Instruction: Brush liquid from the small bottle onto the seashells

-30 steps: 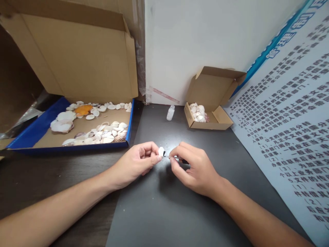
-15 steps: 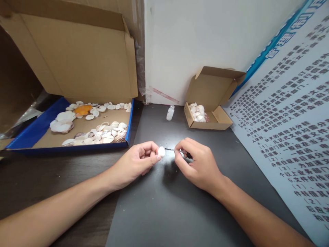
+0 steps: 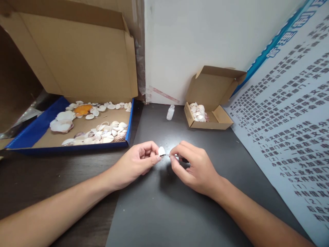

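Between the thumb and fingers of my left hand (image 3: 142, 158) is a small white seashell (image 3: 161, 151), held up above the dark mat. My right hand (image 3: 194, 166) pinches a thin brush (image 3: 167, 155) with a dark tip. That tip reaches the lower edge of the shell, close to my left thumb. Part of the brush's handle is hidden by my right fingers. Beyond the hands, a small clear glass bottle (image 3: 170, 113) with whitish contents stands uncapped on the mat.
On the left lies an open blue-edged cardboard box (image 3: 46, 140) with many shells and an orange piece (image 3: 83, 109). A smaller open carton (image 3: 210, 126) holding white shells (image 3: 197, 112) stands at the back right. A printed sheet (image 3: 288, 137) borders the dark mat (image 3: 144, 219) on the right.
My right hand has moved slightly left, bringing the brush tip from the shell's right side to its lower edge. The shell is tilted a little differently; my left hand stays in place.
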A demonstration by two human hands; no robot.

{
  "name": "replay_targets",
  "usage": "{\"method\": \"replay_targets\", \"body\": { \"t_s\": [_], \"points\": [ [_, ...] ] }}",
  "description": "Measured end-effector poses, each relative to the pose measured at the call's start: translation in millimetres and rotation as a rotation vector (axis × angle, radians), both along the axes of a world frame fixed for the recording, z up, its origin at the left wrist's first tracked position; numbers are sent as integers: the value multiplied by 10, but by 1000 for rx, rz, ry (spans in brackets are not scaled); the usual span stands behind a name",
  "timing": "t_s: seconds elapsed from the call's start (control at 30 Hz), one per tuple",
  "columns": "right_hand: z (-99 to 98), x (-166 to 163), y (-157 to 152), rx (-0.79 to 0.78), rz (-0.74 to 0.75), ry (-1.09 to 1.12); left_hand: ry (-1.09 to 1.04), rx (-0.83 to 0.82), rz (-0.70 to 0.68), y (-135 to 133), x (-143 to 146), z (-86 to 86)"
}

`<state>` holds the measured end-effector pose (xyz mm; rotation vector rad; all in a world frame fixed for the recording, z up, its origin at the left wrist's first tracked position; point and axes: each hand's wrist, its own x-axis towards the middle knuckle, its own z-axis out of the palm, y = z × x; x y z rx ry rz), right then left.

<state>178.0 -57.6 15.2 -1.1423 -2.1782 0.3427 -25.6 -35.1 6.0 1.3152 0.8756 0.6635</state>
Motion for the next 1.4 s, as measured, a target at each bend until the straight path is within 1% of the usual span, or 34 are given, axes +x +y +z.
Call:
{"method": "replay_targets", "body": {
  "t_s": [0.13, 0.27, 0.33, 0.5, 0.6, 0.83, 0.9, 1.03, 1.1, 1.17, 1.23, 1.3, 1.33, 1.4],
  "points": [
    [12, 13, 20, -17, -115, -27, 14, -13, 16, -7, -1, 15],
    [16, 19, 28, -24, -160, -40, 12, -14, 24, -15, 5, 29],
    [16, 16, 23, -26, -147, -40, 8, -12, 23, -16, 10, 31],
    [17, -5, 0, -25, -14, -12, -8, -28, 12, -14, 12, 10],
    [18, -9, -13, -16, 13, 5, -10, -15, 6, -14, 7, -9],
    [9, -12, -9, -6, 16, 33, 19, 13, 9, -14, 2, -24],
    [-1, -9, 2, -15, -14, 9, 30, 13, 10, -18, 2, -17],
    [-19, 10, 27, -46, -121, -53, 31, 9, 17, -26, 9, 1],
    [-13, 15, 27, -39, -136, -39, 30, 5, 23, -27, 12, 3],
    [1, 13, 17, -7, -116, 6, 33, 4, 23, -26, 13, -1],
    [12, 9, 5, 26, -57, 50, 38, 11, 19, -22, 12, -4],
    [13, 5, 2, 23, -9, 52, 40, 19, 14, -17, 11, -3],
    [10, 5, 6, 10, -11, 35, 37, 18, 12, -15, 11, -1],
    [3, 7, 18, -23, -66, -7, 26, 8, 14, -12, 12, 5]
  ]
}}
